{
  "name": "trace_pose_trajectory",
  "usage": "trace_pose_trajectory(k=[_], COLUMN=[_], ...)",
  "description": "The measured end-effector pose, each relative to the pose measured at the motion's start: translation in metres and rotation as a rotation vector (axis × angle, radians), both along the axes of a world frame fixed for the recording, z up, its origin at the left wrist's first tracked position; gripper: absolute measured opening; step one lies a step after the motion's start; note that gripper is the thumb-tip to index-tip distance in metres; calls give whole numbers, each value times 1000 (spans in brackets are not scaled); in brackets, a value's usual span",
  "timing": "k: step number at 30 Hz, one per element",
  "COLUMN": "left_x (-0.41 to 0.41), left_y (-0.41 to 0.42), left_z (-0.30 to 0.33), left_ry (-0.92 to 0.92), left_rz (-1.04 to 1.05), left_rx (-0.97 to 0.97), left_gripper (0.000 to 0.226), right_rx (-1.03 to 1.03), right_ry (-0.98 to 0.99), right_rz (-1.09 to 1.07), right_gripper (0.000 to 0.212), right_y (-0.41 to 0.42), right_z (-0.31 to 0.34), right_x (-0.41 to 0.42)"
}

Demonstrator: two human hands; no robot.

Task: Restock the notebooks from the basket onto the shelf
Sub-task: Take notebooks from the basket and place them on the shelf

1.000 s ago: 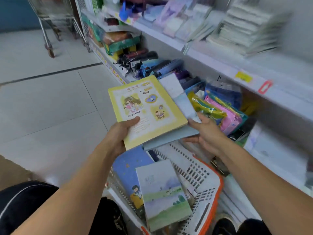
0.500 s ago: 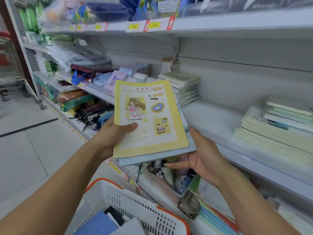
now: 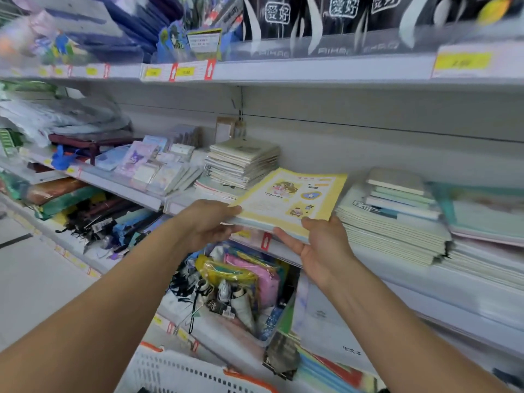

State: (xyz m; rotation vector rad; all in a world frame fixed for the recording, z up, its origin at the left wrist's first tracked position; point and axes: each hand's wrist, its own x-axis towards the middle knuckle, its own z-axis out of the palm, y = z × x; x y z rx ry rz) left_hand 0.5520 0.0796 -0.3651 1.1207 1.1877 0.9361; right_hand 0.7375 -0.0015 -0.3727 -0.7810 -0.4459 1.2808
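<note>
A small stack of notebooks (image 3: 292, 199), topped by a yellow one with cartoon pictures, lies flat over the front of the middle shelf (image 3: 397, 282), in the gap between two notebook piles. My left hand (image 3: 208, 222) grips its near left corner, thumb on top. My right hand (image 3: 320, 245) holds the near right edge from below, thumb on the cover. The white basket (image 3: 184, 373) with an orange rim shows at the bottom edge; its contents are out of sight.
A pile of pale notebooks (image 3: 242, 161) stands left of the gap, a larger pile (image 3: 394, 219) on the right. Small stationery packs (image 3: 153, 165) fill the shelf further left. The lower shelf holds pencil cases (image 3: 241, 279) and umbrellas (image 3: 107, 222).
Both hands have carried the notebook stack up from above the basket and forward over the middle shelf, tilting it flat. The view has risen from the basket to the shelves.
</note>
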Motion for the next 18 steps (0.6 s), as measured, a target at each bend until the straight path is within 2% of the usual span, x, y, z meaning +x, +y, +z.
trace_pose_trajectory(k=[3, 6, 7, 9, 11, 12, 16, 18], left_x=[13, 30, 35, 42, 46, 47, 53, 57], left_y=[13, 26, 30, 37, 46, 49, 68, 78], left_z=[-6, -11, -13, -16, -19, -20, -27, -27], left_ry=[-154, -158, -152, -114, -6, 72, 372, 556], left_rz=[146, 250, 258, 199, 104, 75, 121, 141], left_rx=[-9, 2, 16, 54, 90, 111, 214, 266], left_gripper=[12, 11, 18, 52, 80, 86, 78, 75], right_rx=[-49, -155, -176, -201, -230, -250, -354, -413], right_ry=[54, 54, 28, -74, -284, -443, -1242, -1543], right_rz=[-21, -12, -4, 8, 22, 23, 63, 85], right_gripper=[62, 51, 48, 43, 38, 38, 59, 69], right_y=[14, 30, 36, 49, 61, 66, 83, 87], right_z=[4, 8, 9, 8, 6, 4, 0, -1], right_x=[0, 3, 4, 8, 15, 20, 35, 38])
